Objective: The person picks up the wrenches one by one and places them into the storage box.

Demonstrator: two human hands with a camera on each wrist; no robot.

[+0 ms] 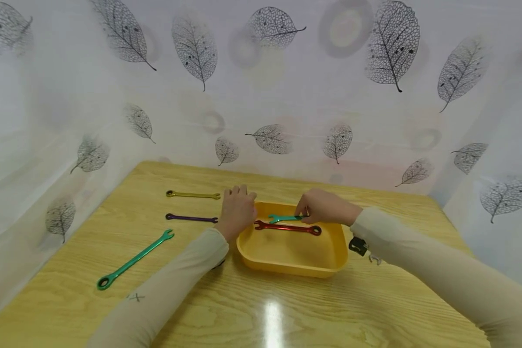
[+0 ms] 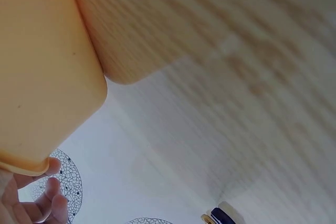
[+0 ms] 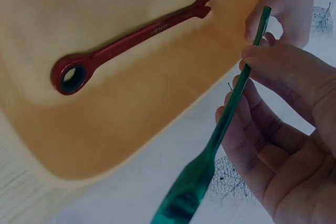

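The yellow plastic bin (image 1: 287, 265) stands on the table with a red combination wrench (image 1: 289, 227) lying inside it. At its left rim is my left hand (image 1: 237, 212), gripping the edge; the left wrist view catches only fingertips (image 2: 53, 165) at the rim. My right hand (image 1: 324, 207) pinches a teal-green wrench (image 1: 282, 218) by its shaft, thumb (image 3: 268, 53) on one side and fingers on the other. That wrench hangs over the far side of the bin, above the red one. The right hand covers its ring end in the head view.
Left of the bin lie a gold wrench (image 1: 193, 195), a purple wrench (image 1: 191, 218) and a longer green wrench (image 1: 135, 259). A silver wrench's open end (image 1: 375, 260) peeks out from under my right sleeve. A leaf-patterned curtain (image 1: 261, 96) encloses the table's back and sides.
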